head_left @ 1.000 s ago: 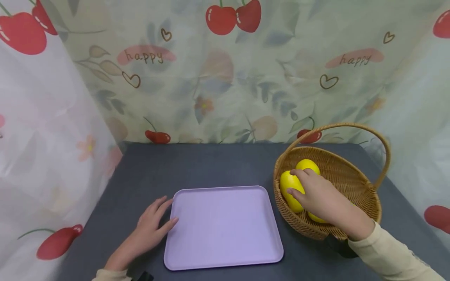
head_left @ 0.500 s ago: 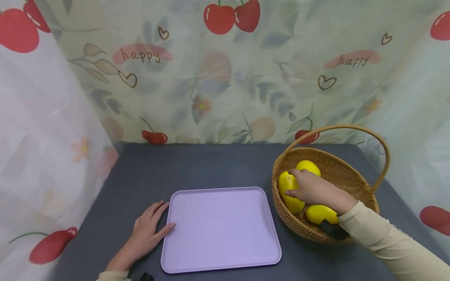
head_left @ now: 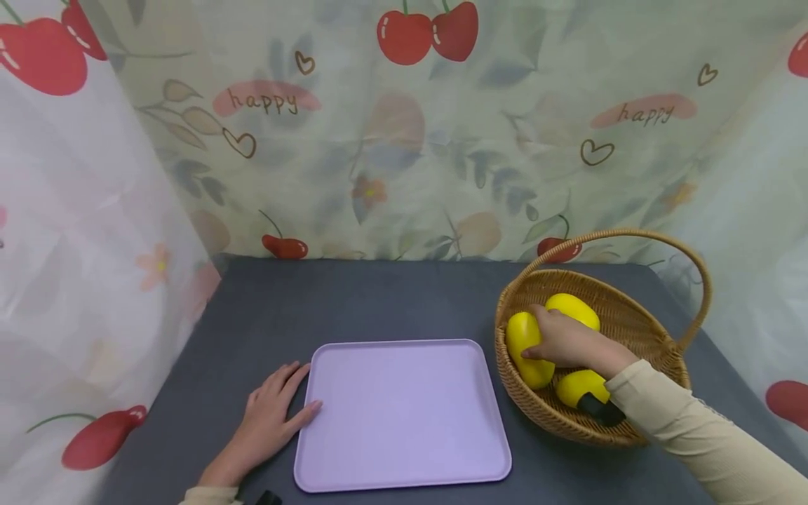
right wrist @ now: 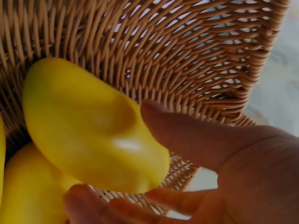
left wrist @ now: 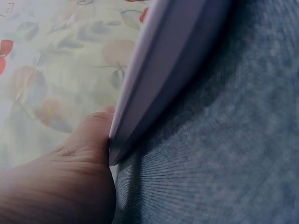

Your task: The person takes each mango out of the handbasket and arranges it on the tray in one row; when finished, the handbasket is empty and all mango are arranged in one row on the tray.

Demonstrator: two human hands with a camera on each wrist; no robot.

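In the head view my right hand (head_left: 571,341) reaches into a brown wicker basket (head_left: 631,315) on the right and grips a yellow mango (head_left: 525,351) at its left side. From the right wrist, the thumb lies against one side of this mango (right wrist: 88,121), with fingertips at its other side. Two more mangoes are beside it, a far one (head_left: 583,312) and a near one (head_left: 577,387) partly behind the wrist. My left hand (head_left: 268,414) rests at the left edge of a lilac tray (head_left: 404,414), fingers extended and thumb on the rim.
The basket's tall arched handle (head_left: 631,231) rises over its opening. Tray and basket sit close together on a dark grey tabletop (head_left: 379,298). Patterned curtains (head_left: 442,140) stand behind and at both sides.
My right hand has shifted within the basket, its thumb now closer against the left mango. The far mango has turned and shows more. My left hand stays by the tray.
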